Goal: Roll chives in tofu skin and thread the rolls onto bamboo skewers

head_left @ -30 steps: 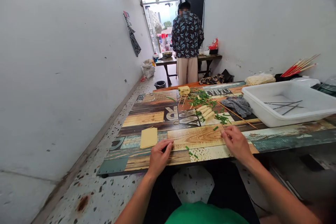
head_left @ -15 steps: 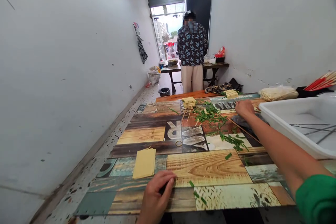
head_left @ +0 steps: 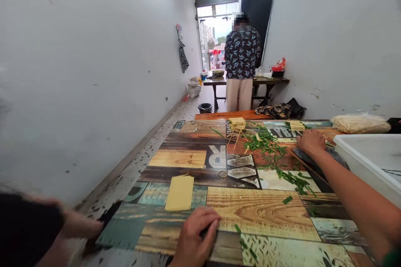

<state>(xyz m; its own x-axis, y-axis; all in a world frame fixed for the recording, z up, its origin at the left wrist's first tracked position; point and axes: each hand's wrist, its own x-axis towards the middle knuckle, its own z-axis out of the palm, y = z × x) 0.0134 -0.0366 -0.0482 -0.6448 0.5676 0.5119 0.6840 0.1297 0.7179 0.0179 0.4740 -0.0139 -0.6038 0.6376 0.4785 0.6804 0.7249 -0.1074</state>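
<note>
My left hand (head_left: 198,233) rests on the table near its front edge, fingers loosely bent and thumb apart, with nothing visible in it. Just beyond it lies a stack of thin yellow bean curd sheets (head_left: 179,192). On the far right of the table, my right hand (head_left: 311,142) is closed, its fingertips pointing down and hidden. It is beside a dark grey plastic bag (head_left: 336,156) and thin wooden skewers (head_left: 303,161). Cut green leaf pieces (head_left: 261,141) are scattered to its left. Skewered bean curd rolls (head_left: 237,124) and another bundle of rolls (head_left: 296,125) lie farther back.
A white plastic tub (head_left: 360,150) stands at the right. Behind it lies a bag of pale sticks (head_left: 360,123). A rubber band (head_left: 222,174) is on the patterned table (head_left: 260,204). Another person's blurred arm (head_left: 78,224) shows at lower left; a person (head_left: 242,54) stands at a back table.
The view has swung left, so things appear farther right. Another person's arm has come in at lower left. My left hand still rests by the sheets, and my right hand remains near the skewers.
</note>
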